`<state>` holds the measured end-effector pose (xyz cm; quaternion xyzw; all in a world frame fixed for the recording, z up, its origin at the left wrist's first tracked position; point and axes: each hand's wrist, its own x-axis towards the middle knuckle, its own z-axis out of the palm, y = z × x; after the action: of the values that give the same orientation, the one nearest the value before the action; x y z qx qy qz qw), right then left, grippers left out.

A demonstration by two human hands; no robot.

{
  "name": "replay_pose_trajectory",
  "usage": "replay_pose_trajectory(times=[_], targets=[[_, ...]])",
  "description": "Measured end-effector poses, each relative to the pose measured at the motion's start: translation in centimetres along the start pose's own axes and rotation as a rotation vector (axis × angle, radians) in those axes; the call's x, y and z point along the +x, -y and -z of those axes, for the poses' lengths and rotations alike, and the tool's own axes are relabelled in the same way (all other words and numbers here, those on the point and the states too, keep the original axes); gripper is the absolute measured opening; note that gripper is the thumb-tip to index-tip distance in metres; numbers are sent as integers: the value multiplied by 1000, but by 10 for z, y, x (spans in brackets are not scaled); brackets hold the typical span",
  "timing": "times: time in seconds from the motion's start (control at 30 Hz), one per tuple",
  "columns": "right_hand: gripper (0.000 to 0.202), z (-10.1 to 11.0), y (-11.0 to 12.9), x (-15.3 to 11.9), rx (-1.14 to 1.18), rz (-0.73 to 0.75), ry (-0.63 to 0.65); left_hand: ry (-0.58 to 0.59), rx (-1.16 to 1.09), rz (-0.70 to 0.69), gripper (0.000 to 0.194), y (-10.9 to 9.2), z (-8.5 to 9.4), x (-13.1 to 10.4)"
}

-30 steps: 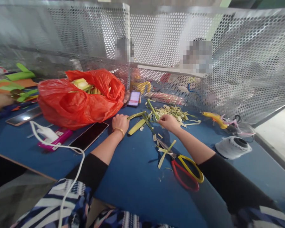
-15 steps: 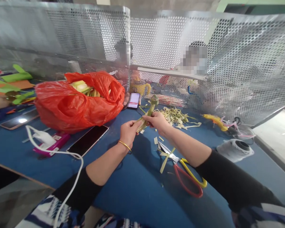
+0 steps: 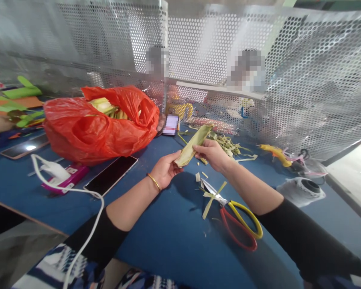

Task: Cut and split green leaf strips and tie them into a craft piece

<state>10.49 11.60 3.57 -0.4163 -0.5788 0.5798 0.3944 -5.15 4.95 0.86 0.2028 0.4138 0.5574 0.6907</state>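
Observation:
A pale green husk-like leaf (image 3: 193, 147), spread fairly flat, is held slantwise above the blue table (image 3: 168, 224). My left hand (image 3: 167, 169), with a gold bangle at the wrist, pinches its lower end. Fingers of my right hand (image 3: 212, 154) grip its right edge, nearer the upper end. Behind my right hand lies a pile of leaf scraps (image 3: 228, 145). Scissors (image 3: 224, 203) with one red and one yellow handle rest below my right hand, with leaf strips (image 3: 209, 202) across the blades.
A red plastic bag (image 3: 105, 134) with more husks stands at left. Near it lie a dark phone (image 3: 112, 175), a purple power strip (image 3: 66, 179) and a white cable (image 3: 100, 214). A thread spool (image 3: 301, 191) and yellow tool (image 3: 275, 154) sit right; a perforated metal screen (image 3: 213, 52) stands behind.
The leaf, narrow and bunched before, now shows its broad face. My right hand has moved slightly right, and my left hand has turned with its fingers under the lower end.

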Motion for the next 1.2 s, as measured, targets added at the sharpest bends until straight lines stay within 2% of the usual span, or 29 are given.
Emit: replay_pose_trajectory(times=[0.13, 0.3, 0.37, 0.43, 0.57, 0.7, 0.8, 1.03, 1.13, 1.2], targets=[[17, 0, -3, -2, -91, 29, 65, 47, 149, -164, 31, 4, -1, -1], [9, -9, -7, -4, -184, 40, 62, -77, 294, -353, 35, 9, -1, 3], [7, -11, -6, -4, -196, 29, 59, -110, 295, -350, 34, 9, -1, 4], [7, -11, -4, -4, -180, 13, 71, -122, 254, -291, 32, 7, 0, 5], [13, -5, 0, -4, -136, -25, 78, -122, 156, -176, 23, 4, -1, 3], [15, 1, -1, -4, -108, -37, 74, -116, 128, -143, 19, 5, -3, 3], [10, 1, -1, -5, -114, -55, 66, -130, 152, -185, 21, 7, -3, 4], [15, -19, 0, -10, -272, -85, -33, -181, 349, -439, 17, 12, 2, 10], [14, -23, 0, -7, -293, -73, -10, -247, 398, -454, 13, 9, 7, 16], [14, -22, 0, -3, -324, -68, -2, -322, 466, -525, 11, 3, 13, 22]])
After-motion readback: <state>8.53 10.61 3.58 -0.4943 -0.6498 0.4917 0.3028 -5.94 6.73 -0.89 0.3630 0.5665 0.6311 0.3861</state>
